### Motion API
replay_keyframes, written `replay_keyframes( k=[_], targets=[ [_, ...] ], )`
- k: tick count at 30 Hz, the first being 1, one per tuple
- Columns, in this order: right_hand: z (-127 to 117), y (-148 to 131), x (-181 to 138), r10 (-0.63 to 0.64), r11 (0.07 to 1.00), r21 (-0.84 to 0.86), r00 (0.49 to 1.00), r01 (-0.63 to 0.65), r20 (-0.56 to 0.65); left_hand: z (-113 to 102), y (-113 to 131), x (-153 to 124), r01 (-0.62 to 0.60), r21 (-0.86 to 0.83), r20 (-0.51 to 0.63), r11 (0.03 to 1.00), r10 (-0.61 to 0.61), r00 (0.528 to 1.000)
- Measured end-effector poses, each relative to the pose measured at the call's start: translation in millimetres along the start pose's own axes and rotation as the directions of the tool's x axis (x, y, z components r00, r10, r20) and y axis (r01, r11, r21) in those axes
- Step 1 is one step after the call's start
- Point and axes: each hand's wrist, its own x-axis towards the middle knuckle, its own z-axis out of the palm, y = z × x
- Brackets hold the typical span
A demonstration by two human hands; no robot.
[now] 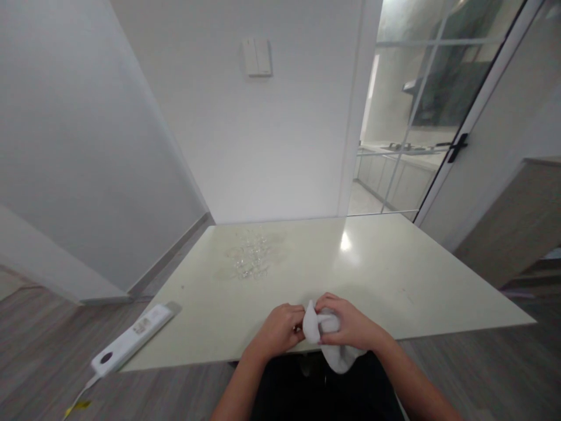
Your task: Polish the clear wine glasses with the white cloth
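A bunched white cloth (330, 325) is gripped by my right hand (350, 323), its lower end hanging past the table's near edge over my lap. To the left, my left hand (283, 328) is closed with bent fingers right beside the cloth; what it pinches, if anything, is hidden. Farther back on the pale glossy table (363, 275) stands a cluster of several small clear glass-like pieces (252, 257); their exact kind is hard to make out.
A white power strip (131, 339) lies across the table's left edge, its cord running down to the left. The far edge meets a white wall with a light switch (257, 57). A glass-paned door (407, 105) with a black handle (458, 148) is at right.
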Motion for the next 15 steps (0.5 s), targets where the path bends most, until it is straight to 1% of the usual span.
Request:
replay_keyframes(
  k=[2, 3, 5, 7, 8, 9, 11, 12, 13, 15],
  targets=[
    [-0.3, -5.1, -4.6, -0.009, 0.999, -0.048, 0.999, 0.012, 0.05, -2.1, 0.4, -1.2, 0.062, -0.21, 0.056, 0.976, -0.052, 0.997],
    [1.4, -6.8, -6.9, -0.027, 0.998, -0.06, 0.998, 0.03, 0.049, -3.8, 0.5, -1.9, 0.108, -0.324, 0.113, 0.94, -0.075, 0.991],
    [7.2, -8.2, -10.8, -0.078, 0.995, -0.058, 0.997, 0.079, 0.009, -8.5, 1.1, -3.4, 0.221, -0.501, 0.263, 0.837, -0.095, 0.96],
    [14.4, -5.9, -13.6, -0.102, 0.995, -0.025, 0.992, 0.101, -0.074, -14.0, 4.0, -4.9, 0.311, -0.565, 0.373, 0.764, -0.1, 0.923],
    [17.8, -3.2, -14.7, -0.077, 0.997, 0.0, 0.988, 0.078, -0.131, -16.6, 6.6, -5.7, 0.331, -0.567, 0.393, 0.754, -0.106, 0.913],
    [20.9, 0.5, -15.6, -0.024, 0.999, 0.035, 0.983, 0.031, -0.183, -18.8, 9.9, -6.3, 0.332, -0.554, 0.388, 0.764, -0.115, 0.914],
    [26.1, 10.5, -17.2, 0.15, 0.982, 0.144, 0.962, -0.118, -0.23, -21.6, 17.5, -7.4, 0.283, -0.464, 0.325, 0.84, -0.136, 0.936],
    [28.4, 16.1, -17.9, 0.253, 0.953, 0.221, 0.944, -0.206, -0.213, -22.3, 21.1, -7.7, 0.241, -0.385, 0.274, 0.891, -0.139, 0.951],
    [30.5, 21.5, -18.7, 0.357, 0.904, 0.313, 0.916, -0.29, -0.181, -22.5, 24.0, -8.0, 0.196, -0.291, 0.22, 0.936, -0.134, 0.966],
    [34.0, 30.2, -20.1, 0.532, 0.75, 0.51, 0.842, -0.422, -0.087, -22.3, 27.3, -8.2, 0.117, -0.106, 0.128, 0.988, -0.103, 0.986]
  ],
)
